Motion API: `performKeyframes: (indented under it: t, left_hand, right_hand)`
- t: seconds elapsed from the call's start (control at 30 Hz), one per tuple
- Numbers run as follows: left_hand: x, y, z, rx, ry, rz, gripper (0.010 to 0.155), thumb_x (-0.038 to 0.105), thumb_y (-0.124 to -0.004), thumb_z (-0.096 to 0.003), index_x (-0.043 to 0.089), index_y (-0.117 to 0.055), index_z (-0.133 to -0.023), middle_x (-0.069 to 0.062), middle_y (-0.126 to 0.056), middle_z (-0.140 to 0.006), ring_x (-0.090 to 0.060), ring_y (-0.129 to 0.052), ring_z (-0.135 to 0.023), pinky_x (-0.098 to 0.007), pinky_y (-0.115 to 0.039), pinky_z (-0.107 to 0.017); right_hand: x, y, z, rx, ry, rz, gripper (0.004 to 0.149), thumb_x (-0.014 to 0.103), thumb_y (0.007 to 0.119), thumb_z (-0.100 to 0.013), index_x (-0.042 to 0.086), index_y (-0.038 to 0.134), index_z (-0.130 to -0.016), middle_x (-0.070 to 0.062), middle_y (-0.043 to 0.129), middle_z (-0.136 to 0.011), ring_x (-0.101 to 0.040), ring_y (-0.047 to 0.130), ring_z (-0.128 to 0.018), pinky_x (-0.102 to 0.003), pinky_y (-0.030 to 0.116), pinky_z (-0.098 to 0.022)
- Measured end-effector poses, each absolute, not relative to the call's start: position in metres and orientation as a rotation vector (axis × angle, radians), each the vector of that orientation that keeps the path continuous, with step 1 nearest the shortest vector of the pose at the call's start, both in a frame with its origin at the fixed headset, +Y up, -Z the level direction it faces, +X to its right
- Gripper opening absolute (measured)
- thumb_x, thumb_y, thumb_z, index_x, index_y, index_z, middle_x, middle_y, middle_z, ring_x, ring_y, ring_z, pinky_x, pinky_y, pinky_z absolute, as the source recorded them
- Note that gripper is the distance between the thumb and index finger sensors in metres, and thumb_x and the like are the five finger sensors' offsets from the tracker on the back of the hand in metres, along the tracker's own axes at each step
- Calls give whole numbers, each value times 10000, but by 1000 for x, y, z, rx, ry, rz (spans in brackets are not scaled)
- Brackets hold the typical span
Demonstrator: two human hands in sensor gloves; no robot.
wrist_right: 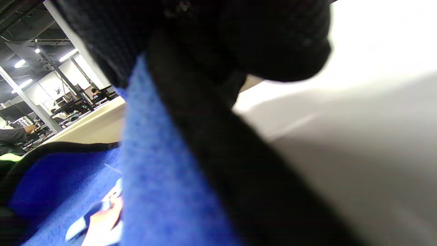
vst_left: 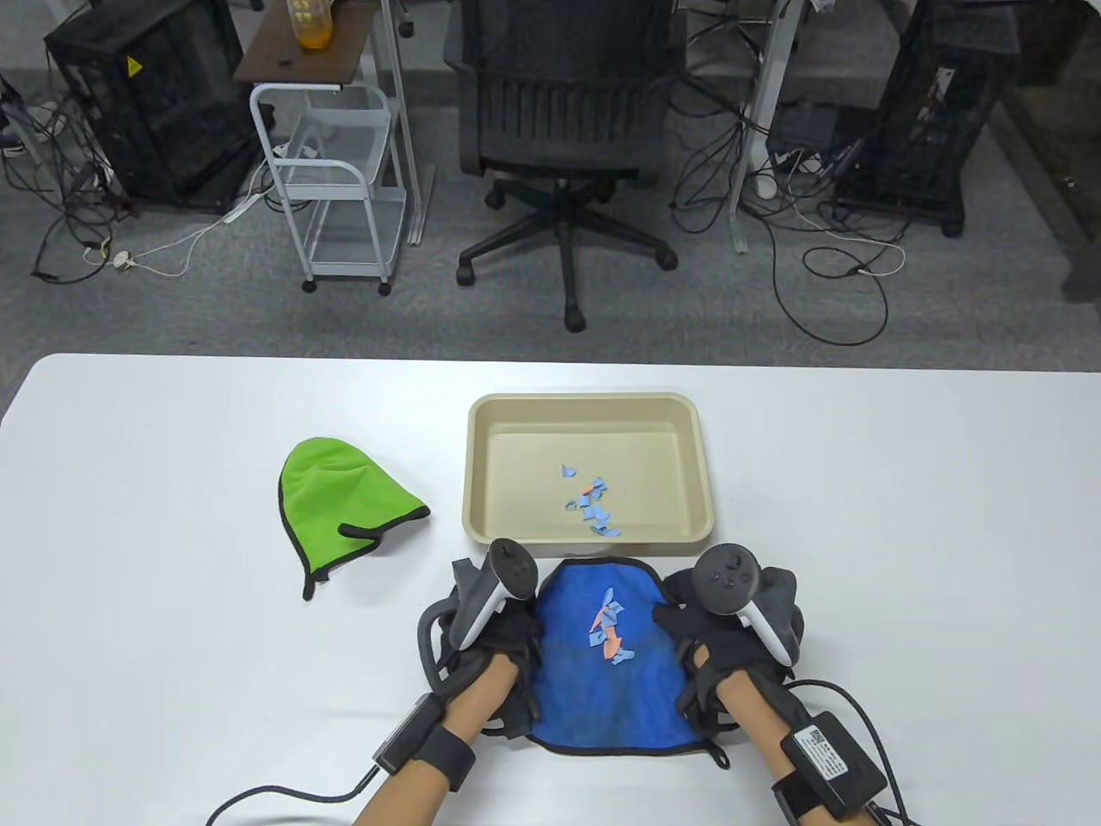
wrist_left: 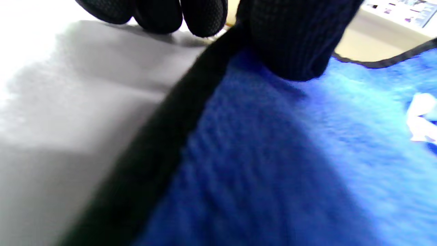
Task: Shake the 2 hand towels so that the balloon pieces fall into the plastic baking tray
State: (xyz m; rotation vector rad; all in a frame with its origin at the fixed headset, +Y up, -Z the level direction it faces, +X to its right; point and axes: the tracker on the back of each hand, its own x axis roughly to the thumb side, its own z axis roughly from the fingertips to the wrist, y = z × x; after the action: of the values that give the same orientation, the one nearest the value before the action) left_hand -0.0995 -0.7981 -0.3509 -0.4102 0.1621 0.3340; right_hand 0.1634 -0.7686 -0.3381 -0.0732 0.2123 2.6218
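A blue hand towel [vst_left: 602, 688] with black trim lies at the table's front, just before the beige plastic baking tray [vst_left: 480, 482]. Blue and orange balloon pieces [vst_left: 609, 638] sit on its middle. My left hand [vst_left: 520, 624] pinches the towel's left edge, with the thumb [wrist_left: 290, 41] on the cloth [wrist_left: 273, 153] and the fingers [wrist_left: 153, 13] beside the hem. My right hand [vst_left: 679, 624] grips the right edge, which rises into the hand [wrist_right: 205, 41] in the right wrist view. Several pieces [vst_left: 592, 508] lie in the tray. A green hand towel [vst_left: 335, 499] lies crumpled to the left, bare of pieces.
The white table [vst_left: 172, 671] runs wide on both sides. Beyond its far edge stand an office chair [vst_left: 563, 129], a white wire cart [vst_left: 331, 181] and cables on the floor. Glove cables [vst_left: 284, 796] trail from both wrists over the front edge.
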Motion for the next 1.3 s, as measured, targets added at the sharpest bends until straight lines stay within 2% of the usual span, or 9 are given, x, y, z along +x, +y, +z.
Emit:
performKeyframes:
  t: [0.13, 0.2, 0.33, 0.5, 0.73, 0.93, 1.1, 1.3]
  left_hand:
    - [-96, -785, -347, -409, 120, 406, 348, 422, -758, -392, 444, -683, -731, 34, -710, -963, -311, -803, -785, -512, -699, -591]
    - [-94, -777, -346, -405, 100, 428, 344, 425, -763, -389, 449, -692, -725, 79, -861, -843, -252, -950, -696, -467, -815, -504]
    - [-91, -764, -347, -397, 73, 403, 349, 440, -758, -389, 454, -687, -730, 95, -952, -690, -173, -1135, -506, -365, -976, -304]
    - [-83, -746, -351, -420, 40, 373, 355, 447, -755, -396, 446, -679, -743, 116, -980, -545, -81, -1206, -266, -273, -1027, -140]
    - [-73, -724, -355, -445, 14, 369, 372, 457, -742, -404, 437, -658, -766, 122, -977, -480, -48, -1198, -172, -253, -1024, -93]
    - [-72, -700, -366, -435, 6, 410, 372, 452, -750, -402, 444, -667, -765, 111, -978, -466, -68, -1185, -157, -271, -1009, -90]
    - [-76, -676, -388, -434, 28, 431, 374, 448, -753, -401, 442, -668, -765, 105, -977, -471, -77, -1183, -164, -279, -1006, -97]
    - [-85, -645, -431, -407, 91, 510, 382, 433, -759, -398, 424, -666, -769, 99, -971, -503, -102, -1188, -213, -294, -1007, -126]
  right_hand:
    - [162, -764, -338, -74, 210, 2611, 410, 404, 865, -373, 290, 767, -754, -20, 800, -927, 29, 1046, -318, -140, 926, -181]
    - [161, -761, -337, -77, 212, 2604, 412, 405, 864, -374, 288, 765, -756, -22, 804, -924, 32, 1047, -306, -137, 927, -165]
    - [159, -754, -338, -103, 220, 2601, 414, 410, 862, -376, 282, 766, -758, -28, 811, -919, 39, 1051, -276, -128, 927, -136]
    - [159, -746, -341, -170, 279, 2565, 417, 419, 859, -380, 280, 764, -762, -30, 817, -916, 60, 1059, -257, -101, 938, -105]
    - [159, -731, -343, -194, 313, 2520, 421, 427, 854, -385, 274, 763, -767, -36, 821, -914, 72, 1074, -232, -84, 951, -84]
    - [156, -707, -351, -181, 323, 2484, 423, 418, 853, -387, 266, 760, -771, -46, 812, -921, 65, 1080, -249, -88, 958, -96]
    - [152, -682, -372, -191, 349, 2428, 423, 402, 853, -392, 257, 753, -776, -56, 796, -932, 52, 1084, -282, -95, 965, -121]
    - [147, -657, -413, -233, 319, 2338, 422, 383, 853, -394, 247, 743, -779, -60, 774, -943, 35, 1086, -340, -108, 976, -166]
